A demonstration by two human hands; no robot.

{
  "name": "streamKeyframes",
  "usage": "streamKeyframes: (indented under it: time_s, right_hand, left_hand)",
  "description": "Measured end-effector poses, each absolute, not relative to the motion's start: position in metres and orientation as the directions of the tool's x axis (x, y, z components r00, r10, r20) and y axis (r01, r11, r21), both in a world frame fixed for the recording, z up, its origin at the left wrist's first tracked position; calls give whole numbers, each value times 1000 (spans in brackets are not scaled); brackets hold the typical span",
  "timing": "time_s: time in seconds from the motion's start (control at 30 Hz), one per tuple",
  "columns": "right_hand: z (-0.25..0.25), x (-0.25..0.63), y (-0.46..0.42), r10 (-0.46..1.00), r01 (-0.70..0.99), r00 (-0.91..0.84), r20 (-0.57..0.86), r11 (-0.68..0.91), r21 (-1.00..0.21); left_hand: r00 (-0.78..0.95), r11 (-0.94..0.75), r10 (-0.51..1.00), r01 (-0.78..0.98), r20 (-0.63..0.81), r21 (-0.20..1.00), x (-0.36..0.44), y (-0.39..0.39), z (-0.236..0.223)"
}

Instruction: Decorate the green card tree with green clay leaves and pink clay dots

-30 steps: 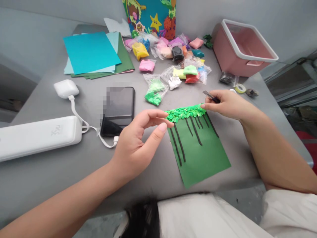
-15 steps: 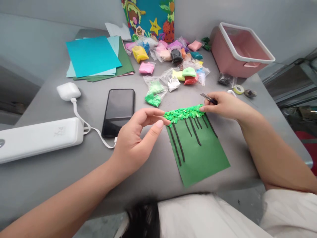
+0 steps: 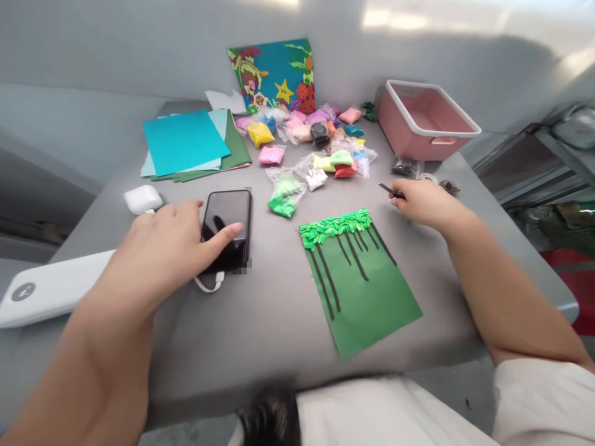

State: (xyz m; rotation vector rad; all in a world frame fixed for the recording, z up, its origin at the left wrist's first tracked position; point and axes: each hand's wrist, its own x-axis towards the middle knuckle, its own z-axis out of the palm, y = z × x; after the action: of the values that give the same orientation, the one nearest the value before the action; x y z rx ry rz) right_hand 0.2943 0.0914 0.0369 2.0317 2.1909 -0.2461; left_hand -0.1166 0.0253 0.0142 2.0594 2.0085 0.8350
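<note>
A green card [image 3: 367,297] lies on the grey table [image 3: 260,322], with a band of light green clay leaves [image 3: 334,224] along its far edge and several thin black clay strips running down it. My left hand [image 3: 167,248] rests over the near end of a black phone [image 3: 226,226], thumb stretched onto the screen, fingers apart. My right hand [image 3: 418,201] sits on the table to the right of the card's far corner, closed on a small dark flat tool [image 3: 389,190] that sticks out to the left.
Several bags of coloured clay [image 3: 316,145] lie beyond the card, with a green bag [image 3: 283,195] nearest. Coloured paper sheets [image 3: 190,142] are at far left, a pink bin [image 3: 425,121] far right, a white power bank [image 3: 51,288] and white earbud case [image 3: 142,198] at left.
My left hand left the card's leaf band and moved left onto the phone. My right hand drew back to the right, off the card. The view lifted and widened.
</note>
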Motion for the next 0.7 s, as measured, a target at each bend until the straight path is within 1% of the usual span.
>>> streamKeyframes:
  time_s: [0.07,0.1,0.17,0.2,0.27,0.33,0.37,0.4,0.47,0.53,0.63,0.7]
  right_hand:
    - [34,297,91,973,995,-88,-215,96,25]
    - [33,298,90,970,993,-104,-221,115,36]
    - [32,299,90,961,987,-145,-234,158,39]
    - [32,299,89,958,984,-163,-237,176,34]
    - [32,300,89,955,980,-187,-232,197,21]
    - [33,301,90,958,980,-193,-214,200,8]
    - [34,301,90,961,981,-192,-200,196,-1]
    - [34,301,90,965,982,-187,-183,188,-10]
    - [36,301,90,974,985,-173,-144,170,-32]
    - [39,301,89,981,986,-161,-104,155,-61]
    - [43,299,87,987,982,-154,-50,147,-117]
    - [46,299,86,988,976,-153,-15,149,-159]
  left_hand:
    - [-11,-117,956,903,294,414,-139,35,-1]
    - [32,-151,959,899,283,411,-146,38,-7]
    - [61,-181,961,877,270,444,-153,41,-13]
    - [74,-168,974,870,214,464,-154,42,-14]
    - [10,-61,994,870,106,489,-150,44,-11]
    - [-90,77,996,867,3,492,-144,47,-4]
    - [-134,129,991,864,-25,487,-140,48,0]
    - [-148,153,988,864,-47,481,-136,50,5]
    - [-201,246,969,856,-146,455,-129,51,15]
    - [-214,291,953,838,-213,461,-123,51,24]
    - [-241,336,939,788,-244,516,-116,48,34]
    - [-257,367,930,711,-264,600,-112,46,36]
